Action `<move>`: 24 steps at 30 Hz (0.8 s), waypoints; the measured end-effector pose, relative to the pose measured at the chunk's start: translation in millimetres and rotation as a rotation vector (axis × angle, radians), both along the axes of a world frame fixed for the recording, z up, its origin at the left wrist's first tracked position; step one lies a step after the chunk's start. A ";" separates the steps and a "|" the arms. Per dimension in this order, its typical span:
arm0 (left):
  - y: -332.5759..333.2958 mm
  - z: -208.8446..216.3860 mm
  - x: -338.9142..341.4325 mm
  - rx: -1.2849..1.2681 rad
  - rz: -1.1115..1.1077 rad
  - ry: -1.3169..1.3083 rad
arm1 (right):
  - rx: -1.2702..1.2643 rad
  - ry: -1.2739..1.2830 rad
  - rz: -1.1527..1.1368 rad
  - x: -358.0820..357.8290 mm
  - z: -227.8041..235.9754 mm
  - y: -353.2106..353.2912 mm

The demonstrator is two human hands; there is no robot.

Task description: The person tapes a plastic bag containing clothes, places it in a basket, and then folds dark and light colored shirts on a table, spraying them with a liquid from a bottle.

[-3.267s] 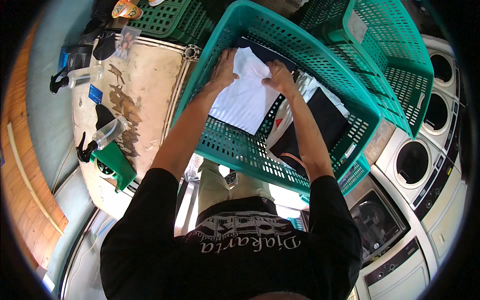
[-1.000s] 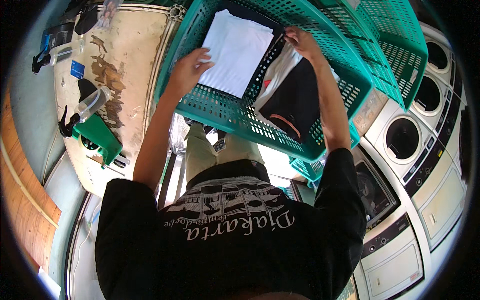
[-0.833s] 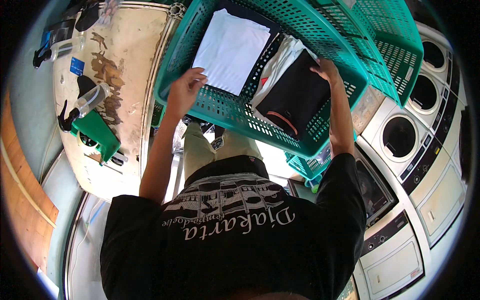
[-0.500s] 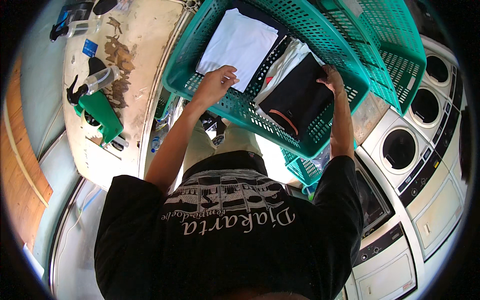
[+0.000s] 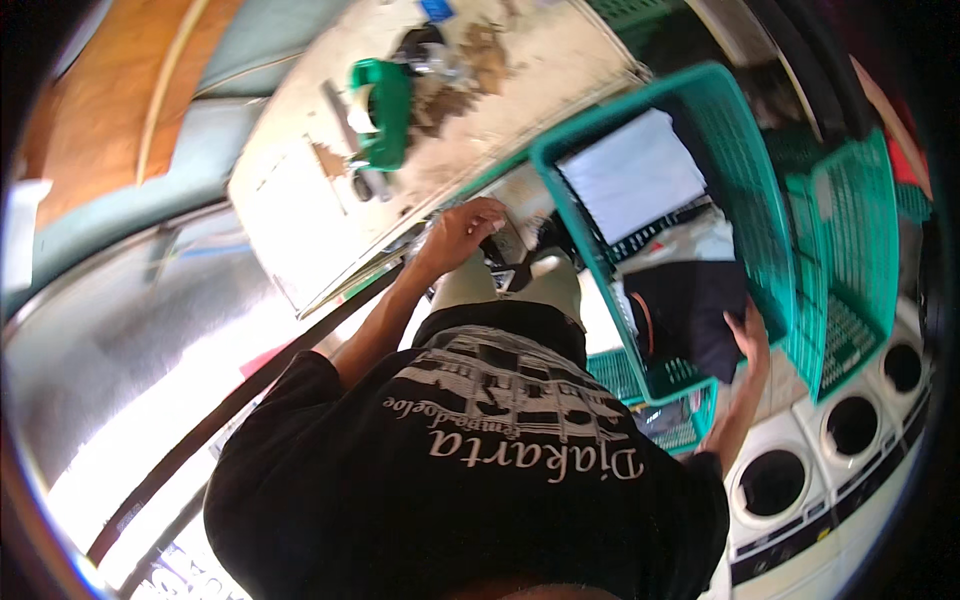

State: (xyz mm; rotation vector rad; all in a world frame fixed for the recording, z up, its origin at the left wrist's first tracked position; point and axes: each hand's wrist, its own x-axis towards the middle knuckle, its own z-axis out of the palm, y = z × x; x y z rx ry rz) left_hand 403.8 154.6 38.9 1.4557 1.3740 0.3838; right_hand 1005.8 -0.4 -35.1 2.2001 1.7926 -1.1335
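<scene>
My left hand [image 5: 468, 230] hangs in the air to the left of the green laundry basket [image 5: 566, 215], above my legs. Its fingers are loosely curled, slightly apart, and nothing shows in them. Inside the basket's right side, my right hand [image 5: 748, 332] grips the edge of a folded black garment [image 5: 690, 300] with an orange-brown trim. A light grey-white folded garment [image 5: 700, 238] lies partly under the black one. Farther back sits a folded white cloth [image 5: 635, 175] on dark cloth.
A worn table [image 5: 290, 215] on the left holds a green tape dispenser [image 5: 382, 115] and a blurred spray bottle [image 5: 430, 50]. More green baskets [image 5: 850, 260] stand at the right. White front-loading machines [image 5: 775, 485] line the lower right.
The view has turned left, so the basket now appears farther right. My left hand has left the white cloth and the basket. My right hand stays at the black garment.
</scene>
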 end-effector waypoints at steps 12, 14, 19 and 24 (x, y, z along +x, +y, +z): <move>-29.5 -63.3 -373.1 0.457 0.478 0.747 | 0.168 -0.121 0.027 -156.3 279.4 26.3; -31.8 -76.3 -429.4 0.428 0.508 0.917 | 0.120 -0.198 -0.072 -195.1 330.4 31.2; -47.3 -119.4 -478.8 0.279 0.513 0.861 | 0.365 -0.138 -0.119 -311.7 425.6 39.9; -69.8 -103.0 -409.2 0.172 0.595 0.688 | 0.566 0.096 -0.210 -437.0 450.4 69.3</move>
